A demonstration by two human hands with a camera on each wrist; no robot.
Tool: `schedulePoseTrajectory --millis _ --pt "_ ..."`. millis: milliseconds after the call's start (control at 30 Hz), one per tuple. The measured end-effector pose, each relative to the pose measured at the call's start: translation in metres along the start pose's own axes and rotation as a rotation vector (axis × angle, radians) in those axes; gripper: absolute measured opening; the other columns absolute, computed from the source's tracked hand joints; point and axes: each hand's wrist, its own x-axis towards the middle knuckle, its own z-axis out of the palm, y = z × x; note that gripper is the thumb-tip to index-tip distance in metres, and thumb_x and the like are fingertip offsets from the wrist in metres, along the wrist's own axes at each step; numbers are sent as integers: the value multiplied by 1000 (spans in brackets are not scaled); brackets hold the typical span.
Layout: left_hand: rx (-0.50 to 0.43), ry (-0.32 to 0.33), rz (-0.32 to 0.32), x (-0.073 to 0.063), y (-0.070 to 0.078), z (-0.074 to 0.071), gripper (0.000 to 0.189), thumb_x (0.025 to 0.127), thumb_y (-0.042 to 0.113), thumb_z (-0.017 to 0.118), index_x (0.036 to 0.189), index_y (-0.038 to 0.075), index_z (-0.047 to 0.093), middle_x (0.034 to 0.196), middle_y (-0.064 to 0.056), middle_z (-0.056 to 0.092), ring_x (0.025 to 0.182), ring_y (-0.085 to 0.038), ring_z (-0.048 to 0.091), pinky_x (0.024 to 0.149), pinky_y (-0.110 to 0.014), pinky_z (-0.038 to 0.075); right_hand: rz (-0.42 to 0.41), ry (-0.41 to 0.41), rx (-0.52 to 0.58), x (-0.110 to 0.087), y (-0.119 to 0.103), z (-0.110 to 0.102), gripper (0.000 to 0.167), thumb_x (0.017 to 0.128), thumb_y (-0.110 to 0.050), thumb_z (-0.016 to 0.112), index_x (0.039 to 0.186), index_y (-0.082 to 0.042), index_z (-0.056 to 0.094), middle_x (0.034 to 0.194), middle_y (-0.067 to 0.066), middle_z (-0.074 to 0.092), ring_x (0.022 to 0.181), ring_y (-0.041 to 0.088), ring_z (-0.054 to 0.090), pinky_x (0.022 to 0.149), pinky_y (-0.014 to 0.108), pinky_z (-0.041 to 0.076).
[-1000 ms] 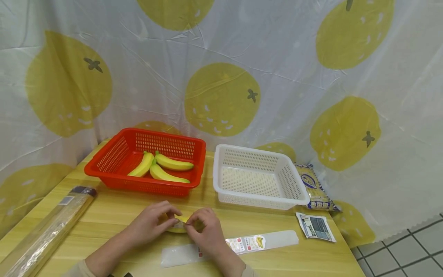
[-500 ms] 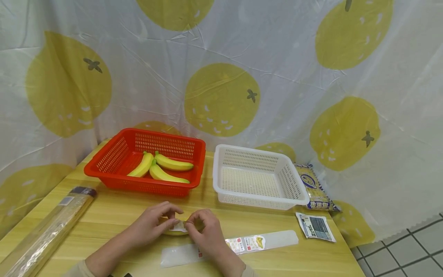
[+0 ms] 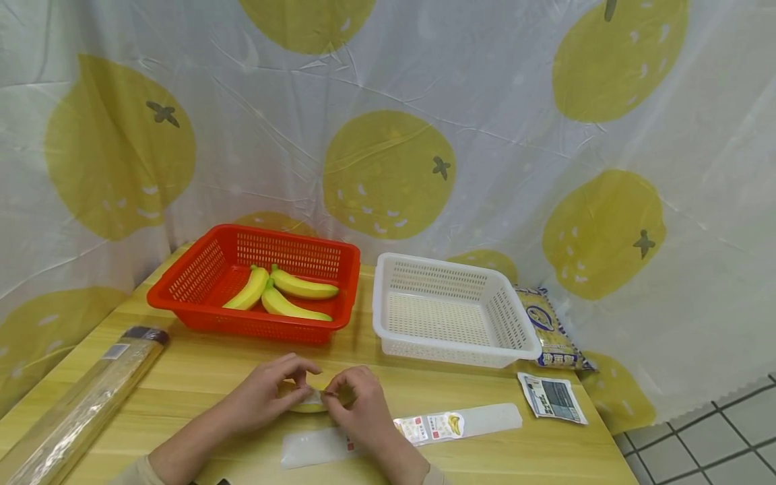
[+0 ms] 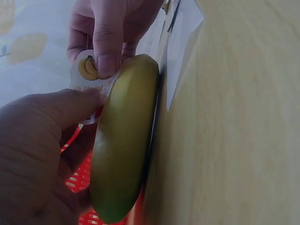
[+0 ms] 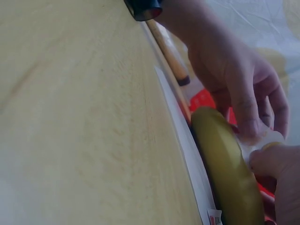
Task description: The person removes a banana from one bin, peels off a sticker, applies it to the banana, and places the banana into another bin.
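A white sticker label with a banana picture is held between both hands, right at the side of a yellow banana. My left hand pinches one end of the label between thumb and finger. At its other end, the thumb and finger of my right hand pinch it too. The banana lies on the table under the hands, mostly covered by them in the head view. Just in front lies a white strip of labels, partly hidden by the right forearm.
Behind the hands stand a red basket with three bananas and a white basket. A long wrapped roll lies at the left. On the right are a patterned bag and a small packet.
The label between the fingers has turned: its white face showed more half a second ago and shows less now. Both hands have barely moved.
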Motion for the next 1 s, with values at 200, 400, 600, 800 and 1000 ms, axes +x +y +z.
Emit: schedulePoseTrajectory --millis 200,400,600,800,1000 --pt "31 17 11 0 -1 4 50 79 0 86 120 21 66 92 15 62 81 -1 59 76 -26 56 -6 -2 -39 0 1 4 26 80 -7 84 88 -18 62 90 -10 66 93 7 60 92 33 47" --pt "52 -3 -63 0 -1 6 51 77 8 90 122 16 67 94 14 59 84 -2 56 74 -23 53 6 2 -46 0 2 4 36 76 -9 88 102 -11 63 96 -5 68 95 9 60 92 36 47" --pt "47 4 -88 0 -3 6 45 77 13 91 113 16 65 100 8 62 90 -6 60 77 -25 56 53 -4 -25 -1 2 3 30 87 -8 80 109 -12 60 101 -6 67 100 8 62 95 35 49" --pt "22 18 23 -1 -6 5 41 75 14 92 92 21 55 96 13 63 86 -3 60 73 -27 56 -22 18 -21 -2 5 2 22 87 -2 75 97 -18 63 95 -8 68 94 6 60 88 28 49" --pt "-12 17 131 -2 -9 5 34 77 8 90 103 20 71 100 9 68 85 -5 63 71 -24 55 -179 26 -75 -1 7 2 18 85 -3 77 89 -20 73 94 -10 69 92 6 59 85 24 45"
